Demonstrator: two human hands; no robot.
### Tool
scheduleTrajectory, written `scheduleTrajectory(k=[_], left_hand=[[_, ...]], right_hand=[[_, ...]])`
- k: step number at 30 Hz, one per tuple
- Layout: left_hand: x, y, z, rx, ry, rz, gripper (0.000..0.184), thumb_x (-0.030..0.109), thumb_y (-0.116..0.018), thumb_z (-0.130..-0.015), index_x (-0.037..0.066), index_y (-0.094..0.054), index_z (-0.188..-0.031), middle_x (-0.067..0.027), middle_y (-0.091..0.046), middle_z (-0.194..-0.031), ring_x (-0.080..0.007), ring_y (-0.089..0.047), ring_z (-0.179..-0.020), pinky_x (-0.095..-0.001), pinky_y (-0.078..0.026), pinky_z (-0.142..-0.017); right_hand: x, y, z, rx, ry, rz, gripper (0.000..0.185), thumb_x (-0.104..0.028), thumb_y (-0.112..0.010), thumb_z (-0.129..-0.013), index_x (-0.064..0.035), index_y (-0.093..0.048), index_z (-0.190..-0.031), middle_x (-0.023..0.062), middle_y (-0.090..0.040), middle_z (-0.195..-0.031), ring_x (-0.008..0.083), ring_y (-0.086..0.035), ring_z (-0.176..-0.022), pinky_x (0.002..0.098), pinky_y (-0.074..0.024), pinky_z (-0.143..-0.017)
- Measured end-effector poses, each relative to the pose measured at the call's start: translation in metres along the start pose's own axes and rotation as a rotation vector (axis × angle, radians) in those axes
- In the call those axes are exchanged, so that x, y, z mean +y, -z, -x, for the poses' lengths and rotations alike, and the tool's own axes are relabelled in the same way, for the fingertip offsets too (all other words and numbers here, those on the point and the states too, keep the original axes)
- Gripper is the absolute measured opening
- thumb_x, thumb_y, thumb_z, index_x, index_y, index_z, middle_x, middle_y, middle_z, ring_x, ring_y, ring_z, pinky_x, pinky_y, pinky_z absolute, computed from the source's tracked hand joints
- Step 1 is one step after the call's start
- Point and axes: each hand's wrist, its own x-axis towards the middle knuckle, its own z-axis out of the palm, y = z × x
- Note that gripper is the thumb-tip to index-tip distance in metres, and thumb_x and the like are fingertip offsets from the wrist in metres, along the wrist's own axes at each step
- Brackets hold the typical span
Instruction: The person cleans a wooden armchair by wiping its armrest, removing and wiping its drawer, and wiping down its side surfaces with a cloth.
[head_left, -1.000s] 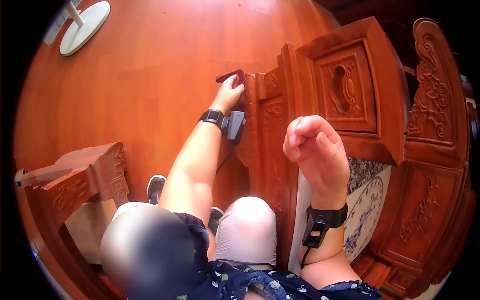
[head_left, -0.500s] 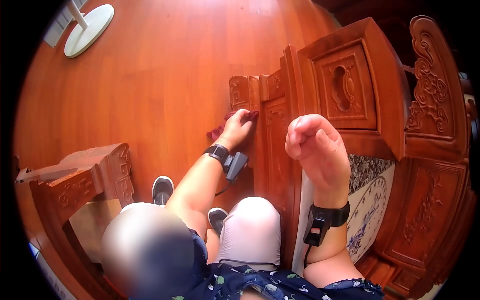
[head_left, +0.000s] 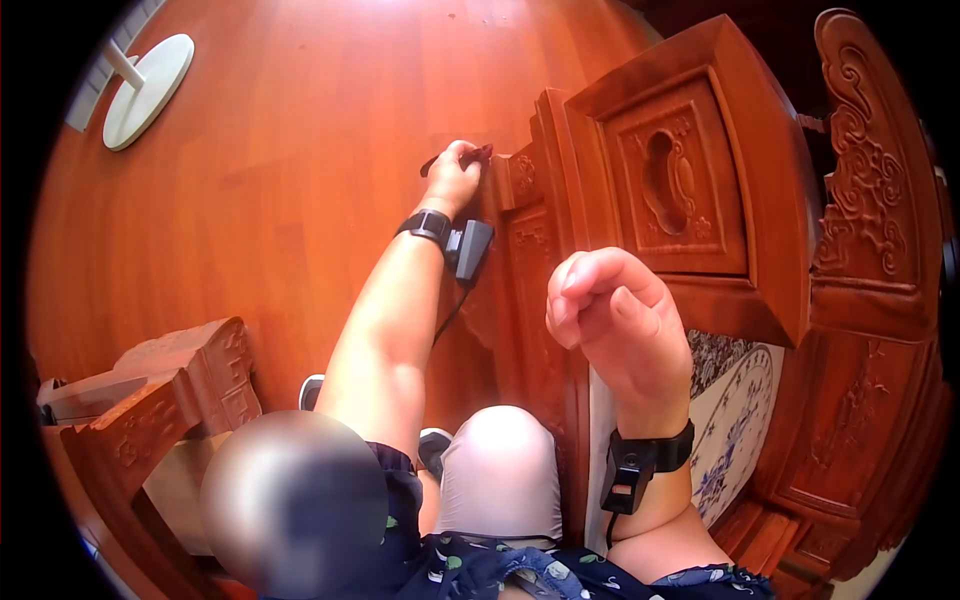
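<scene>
My left hand [head_left: 455, 178] is closed on a dark red cloth [head_left: 482, 154] and reaches forward, low down at the front end of the carved wooden seat [head_left: 520, 180]. Only small parts of the cloth show beyond my fingers. Raised nearer to me, my right hand [head_left: 625, 310] has its palm in sight and its fingers loosely bent, with nothing in it. It hovers in front of the armrest box [head_left: 735, 170], which has a carved panel and an oval recess. Both wrists wear black straps with small devices.
A carved wooden piece of furniture [head_left: 165, 385] stands at the left. The round white base of a stand [head_left: 150, 92] rests on the wooden floor [head_left: 300, 150]. A patterned cushion [head_left: 735, 430] lies on the right, beside a scroll-carved panel [head_left: 870, 200]. A blurred patch covers the lower left.
My left hand has moved forward with the red cloth, along the seat's end. My right hand keeps its bent shape and sits slightly lower and further left in view.
</scene>
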Motion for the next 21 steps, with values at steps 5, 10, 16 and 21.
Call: scheduleTrajectory(k=[5, 10, 16, 21], left_hand=[[-0.007, 0.005, 0.038, -0.218, 0.073, 0.17, 0.019, 0.008, -0.062, -0.08, 0.002, -0.058, -0.097, -0.0034, -0.062, -0.089, -0.0106, -0.055, -0.084, -0.0245, -0.045, -0.077], [-0.015, -0.002, 0.107, -0.286, 0.083, 0.199, 0.02, 0.008, -0.062, -0.08, 0.001, -0.058, -0.098, -0.008, -0.063, -0.093, -0.0142, -0.058, -0.09, -0.0278, -0.047, -0.081], [-0.009, 0.01, 0.18, -0.463, 0.161, 0.271, 0.021, 0.009, -0.064, -0.079, 0.001, -0.057, -0.097, -0.0041, -0.06, -0.094, -0.0121, -0.055, -0.092, -0.0274, -0.044, -0.085], [-0.032, 0.005, 0.198, -0.474, 0.103, 0.212, 0.02, 0.007, -0.063, -0.079, 0.002, -0.057, -0.097, -0.0032, -0.059, -0.092, -0.0121, -0.055, -0.09, -0.0268, -0.045, -0.083]], right_hand=[[0.001, -0.002, -0.002, -0.029, 0.0, -0.041, 0.027, -0.022, -0.054, -0.089, 0.0023, -0.057, -0.101, 0.0052, -0.059, -0.085, 0.0098, -0.051, -0.074, 0.0221, -0.0411, -0.07], [0.003, 0.004, -0.002, -0.059, 0.013, -0.018, 0.027, -0.021, -0.05, -0.092, 0.0023, -0.057, -0.104, 0.0061, -0.06, -0.087, 0.0092, -0.053, -0.076, 0.0214, -0.0421, -0.07], [0.003, 0.01, -0.001, -0.053, 0.0, 0.014, 0.026, -0.019, -0.048, -0.092, 0.0021, -0.056, -0.105, 0.0054, -0.06, -0.091, 0.0095, -0.053, -0.077, 0.0208, -0.0415, -0.069], [0.003, 0.01, -0.001, -0.046, 0.029, 0.048, 0.026, -0.019, -0.049, -0.091, 0.0026, -0.056, -0.105, 0.006, -0.059, -0.09, 0.0105, -0.052, -0.077, 0.0216, -0.0411, -0.068]])
